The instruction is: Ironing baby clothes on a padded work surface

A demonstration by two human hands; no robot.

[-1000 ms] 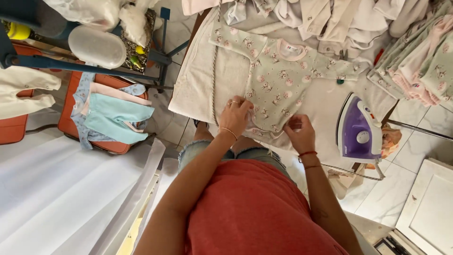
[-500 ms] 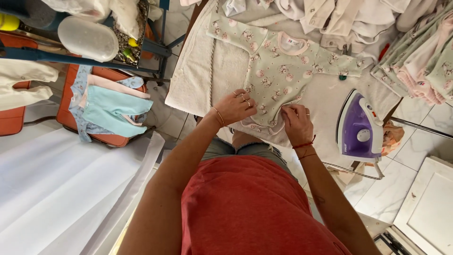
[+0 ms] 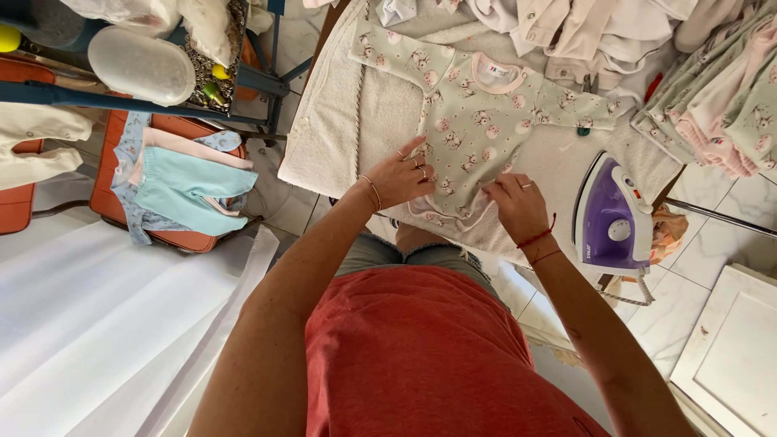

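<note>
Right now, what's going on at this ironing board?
A person is smoothing a small green printed baby top laid flat on the padded board. The left hand presses on its lower edge and the right hand pinches the hem. A purple iron sits untouched beside the right hand.

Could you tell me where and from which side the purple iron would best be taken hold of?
Probably by the handle along the top of the purple iron, coming from above with the right hand, which is nearest. The iron appears to sit flat on the ironing board to the right of the printed baby garment, so its handle faces up and nothing covers it. Both hands rest on the garment now.
</note>
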